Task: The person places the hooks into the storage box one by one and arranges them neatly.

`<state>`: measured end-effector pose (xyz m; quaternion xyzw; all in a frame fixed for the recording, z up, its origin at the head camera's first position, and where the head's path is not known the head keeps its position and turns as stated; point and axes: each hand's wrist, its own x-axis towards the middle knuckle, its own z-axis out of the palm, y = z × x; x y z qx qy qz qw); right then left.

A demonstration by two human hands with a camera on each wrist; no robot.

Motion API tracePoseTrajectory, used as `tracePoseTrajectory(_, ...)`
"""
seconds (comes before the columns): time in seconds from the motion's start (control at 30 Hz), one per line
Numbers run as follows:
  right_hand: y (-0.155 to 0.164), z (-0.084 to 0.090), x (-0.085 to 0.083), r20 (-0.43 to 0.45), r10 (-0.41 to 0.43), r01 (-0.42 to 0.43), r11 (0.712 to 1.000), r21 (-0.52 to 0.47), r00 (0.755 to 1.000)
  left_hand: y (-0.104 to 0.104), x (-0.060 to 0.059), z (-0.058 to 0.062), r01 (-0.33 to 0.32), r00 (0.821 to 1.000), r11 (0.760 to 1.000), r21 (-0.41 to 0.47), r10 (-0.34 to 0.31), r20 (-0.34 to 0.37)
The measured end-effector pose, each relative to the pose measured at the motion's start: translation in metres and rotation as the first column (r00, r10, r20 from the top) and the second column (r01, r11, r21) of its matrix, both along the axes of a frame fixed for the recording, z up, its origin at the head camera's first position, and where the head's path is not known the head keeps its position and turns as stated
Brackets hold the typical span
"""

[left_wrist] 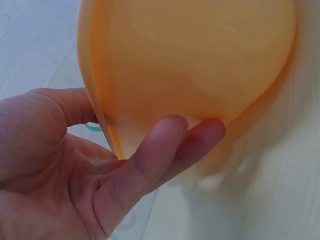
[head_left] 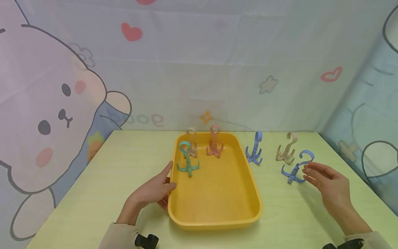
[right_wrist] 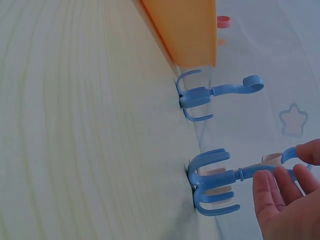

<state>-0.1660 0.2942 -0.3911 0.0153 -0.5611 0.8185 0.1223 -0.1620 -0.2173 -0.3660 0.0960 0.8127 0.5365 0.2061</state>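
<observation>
A yellow tray lies in the middle of the table. My left hand grips its left rim; in the left wrist view my left hand has the thumb on one side of the tray wall and the fingers on the other. A teal hook, a beige hook and a pink hook stand in the tray. To the right, my right hand pinches the stem of a tilted blue hook. My right hand closes thumb and fingertips on that blue hook.
A second blue hook stands just right of the tray. Another beige hook stands behind the held one. A patterned cloth backdrop rises behind and beside the pale green table.
</observation>
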Motion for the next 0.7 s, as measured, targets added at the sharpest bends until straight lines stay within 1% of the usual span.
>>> tracePoseTrajectory(0.17, 0.004, 0.004, -0.001, 0.022, -0.072, 0.074, 0.991, -0.112, 0.997, 0.001, 0.000, 0.001, -0.004, 1.000, 1.000, -0.002, 0.004, -0.002)
tracePoseTrajectory(0.27, 0.006, 0.004, -0.001, 0.041, -0.099, 0.104, 0.986, -0.134, 0.994, 0.001, 0.001, 0.001, -0.002, 1.000, 1.000, -0.004, 0.002, -0.003)
tracePoseTrajectory(0.37, 0.008, 0.002, -0.004, 0.043, -0.124, 0.128, 0.986, -0.111, 0.991, 0.001, 0.001, 0.001, -0.001, 1.000, 1.000, -0.004, 0.001, -0.005)
tracePoseTrajectory(0.57, 0.011, -0.005, -0.010, 0.046, -0.186, 0.186, 0.982, 0.008, 0.981, 0.000, 0.001, 0.001, 0.006, 1.000, 1.000, 0.002, -0.006, -0.002)
tracePoseTrajectory(0.7, 0.011, -0.007, -0.014, 0.066, -0.192, 0.187, 0.980, 0.067, 0.979, 0.000, 0.002, 0.002, 0.001, 1.000, 1.000, -0.001, -0.001, -0.005)
